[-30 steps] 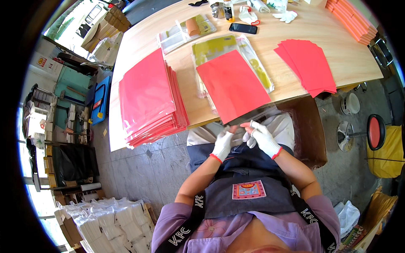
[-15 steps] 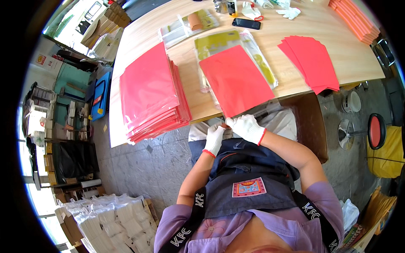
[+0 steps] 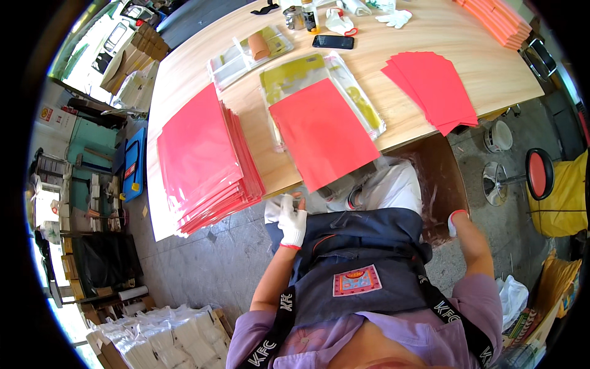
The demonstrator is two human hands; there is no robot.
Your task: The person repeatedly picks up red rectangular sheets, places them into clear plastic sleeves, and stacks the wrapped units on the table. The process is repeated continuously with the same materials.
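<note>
A red sheet (image 3: 326, 132) lies at the middle of the table's near edge, its lower corner jutting past the edge. Clear plastic film shows along its lower side. Beneath it is a stack of clear plastic bags (image 3: 289, 77) with an olive-coloured print. My left hand (image 3: 292, 222), in a white glove with bare fingertips, is just below that corner with its fingers apart, holding nothing visible. Far to the right, my right hand (image 3: 455, 223) reaches down at the rim of a cardboard box (image 3: 439, 178); its fingers are hidden. On the left stands a thick pile of red sheets in clear bags (image 3: 200, 157).
Fanned red sheets (image 3: 433, 89) lie on the table's right. Farther back are another bag bundle (image 3: 233, 66) with a brown roll, a phone (image 3: 333, 42), a bottle (image 3: 310, 17) and white gloves (image 3: 393, 19). A round red-and-black stool (image 3: 541, 174) stands right.
My right hand has left the corner of the red sheet and swung right and down to the cardboard box. My left hand has moved slightly left and down. The view has shifted a little.
</note>
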